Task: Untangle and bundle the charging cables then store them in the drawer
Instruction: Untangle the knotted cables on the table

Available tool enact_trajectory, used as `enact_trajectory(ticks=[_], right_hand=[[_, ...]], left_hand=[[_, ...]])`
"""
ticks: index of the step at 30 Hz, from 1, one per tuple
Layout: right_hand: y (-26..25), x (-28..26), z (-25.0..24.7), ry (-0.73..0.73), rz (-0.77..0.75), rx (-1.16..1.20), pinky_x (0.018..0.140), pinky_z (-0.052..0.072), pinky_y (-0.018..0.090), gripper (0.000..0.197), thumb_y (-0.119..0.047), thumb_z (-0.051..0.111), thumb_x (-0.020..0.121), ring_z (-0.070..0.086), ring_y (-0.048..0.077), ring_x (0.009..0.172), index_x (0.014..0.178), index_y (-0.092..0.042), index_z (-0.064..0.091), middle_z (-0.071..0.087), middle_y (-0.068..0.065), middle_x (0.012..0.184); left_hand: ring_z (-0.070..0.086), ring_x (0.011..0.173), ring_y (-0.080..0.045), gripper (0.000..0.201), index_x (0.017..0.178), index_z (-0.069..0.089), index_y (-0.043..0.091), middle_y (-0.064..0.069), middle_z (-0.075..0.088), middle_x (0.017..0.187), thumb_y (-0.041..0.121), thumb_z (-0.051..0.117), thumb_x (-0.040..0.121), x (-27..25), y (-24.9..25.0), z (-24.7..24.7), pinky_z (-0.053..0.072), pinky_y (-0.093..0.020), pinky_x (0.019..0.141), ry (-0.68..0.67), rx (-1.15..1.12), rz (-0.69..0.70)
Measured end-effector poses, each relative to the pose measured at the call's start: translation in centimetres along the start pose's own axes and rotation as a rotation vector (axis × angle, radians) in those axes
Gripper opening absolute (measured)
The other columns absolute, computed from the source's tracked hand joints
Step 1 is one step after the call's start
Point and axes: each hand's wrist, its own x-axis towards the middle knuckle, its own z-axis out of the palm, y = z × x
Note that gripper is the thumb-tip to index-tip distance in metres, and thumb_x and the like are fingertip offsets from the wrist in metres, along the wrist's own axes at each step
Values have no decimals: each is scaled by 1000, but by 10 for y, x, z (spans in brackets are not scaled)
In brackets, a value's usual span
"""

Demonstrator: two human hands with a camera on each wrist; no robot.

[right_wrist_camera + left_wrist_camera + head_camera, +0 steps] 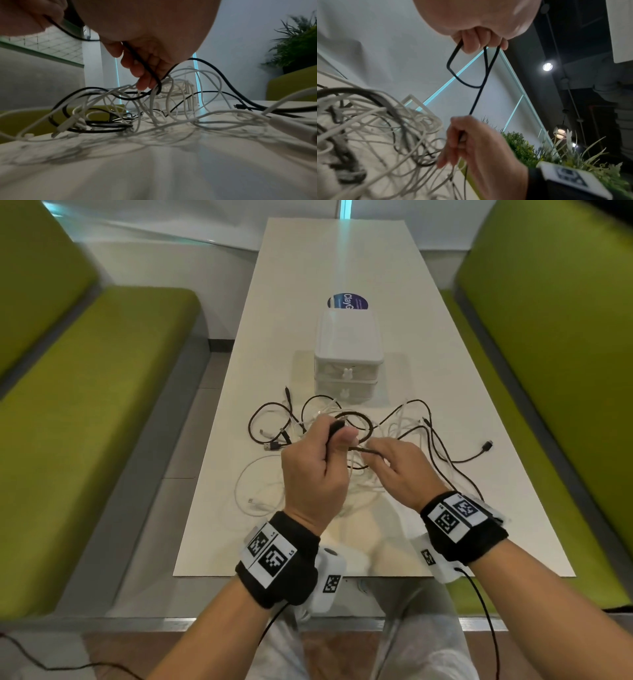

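Observation:
A tangle of black and white charging cables lies on the white table in front of a small white drawer unit with both drawers shut. My left hand is raised over the tangle and grips a few folded loops of one black cable. My right hand, just to its right, pinches the same black cable, which runs taut between the hands. The left hand's fingers curl round the loops. Beyond my right hand the cable drops into the pile.
Green padded benches flank the table on both sides. A round blue sticker lies behind the drawer unit. A black plug end trails to the right of the pile, and white cable loops lie near the table's front left.

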Motion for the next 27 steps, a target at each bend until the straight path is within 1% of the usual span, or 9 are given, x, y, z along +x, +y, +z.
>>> enact_trajectory(ticks=[2, 6, 9, 12, 16, 19, 21, 24, 27], right_hand=[[0, 4, 2, -22, 12, -18, 69, 43, 38, 34, -34, 41, 89, 54, 20, 71, 80, -7, 60, 62, 4, 74], [7, 7, 0, 29, 38, -13, 62, 39, 34, 43, -46, 39, 90, 52, 19, 65, 74, -10, 55, 56, -2, 65], [8, 6, -4, 44, 41, -31, 57, 35, 30, 37, -40, 45, 97, 46, 17, 58, 67, -18, 42, 44, -6, 56], [2, 5, -4, 40, 61, 50, 53, 30, 21, 42, -34, 44, 102, 39, 8, 52, 62, -25, 36, 38, -8, 52], [2, 0, -3, 25, 73, 94, 53, 29, 25, 42, -39, 35, 104, 37, 10, 52, 65, -23, 39, 39, -8, 55], [-1, 0, -3, 7, 109, 8, 52, 28, 21, 35, -35, 37, 103, 43, 5, 53, 70, -28, 47, 43, -11, 54], [-7, 4, 0, 18, 144, -57, 56, 28, 28, 41, -40, 32, 103, 42, 12, 53, 64, -30, 37, 42, -10, 53], [-9, 9, 7, 50, 142, -128, 56, 34, 34, 45, -48, 19, 94, 49, 29, 58, 64, -21, 41, 50, 2, 54], [-10, 5, 10, 38, 0, -212, 56, 50, 40, 38, -27, 35, 84, 62, 40, 67, 84, 0, 62, 65, 21, 75]], left_hand=[[51, 50, -17, 49, 80, 57, 4, -1, 58, 63, 44, 37, 101, 2, 7, 1, 42, -35, 45, 18, -22, 11], [49, 53, 0, 33, 83, 53, 19, 17, 53, 65, 42, 37, 101, 11, 31, -5, 36, -17, 50, 53, -143, 57], [48, 54, 4, 33, 81, 52, 19, 26, 53, 69, 42, 38, 99, 25, 44, -9, 37, -16, 53, 107, -231, 62], [46, 51, 0, 30, 81, 51, 22, 21, 55, 66, 42, 38, 99, 36, 40, -5, 34, -20, 50, 71, -191, 0], [52, 65, -10, 28, 92, 62, 13, 6, 60, 80, 34, 46, 101, 40, 0, -2, 39, -28, 58, -104, 270, -89], [59, 66, -9, 27, 96, 63, 10, 4, 58, 93, 31, 47, 101, 41, -13, -13, 44, -24, 58, -5, 316, -151], [65, 64, -13, 32, 95, 62, 5, -2, 61, 91, 32, 44, 101, 40, -4, -13, 45, -24, 54, 29, 217, -51], [57, 69, -11, 32, 92, 64, 6, -2, 65, 83, 34, 48, 98, 28, 18, 3, 43, -22, 63, -199, 220, 78], [59, 92, -15, 34, 102, 67, 10, -1, 70, 98, 32, 43, 94, 10, 14, 22, 46, -27, 83, -480, 226, 34]])
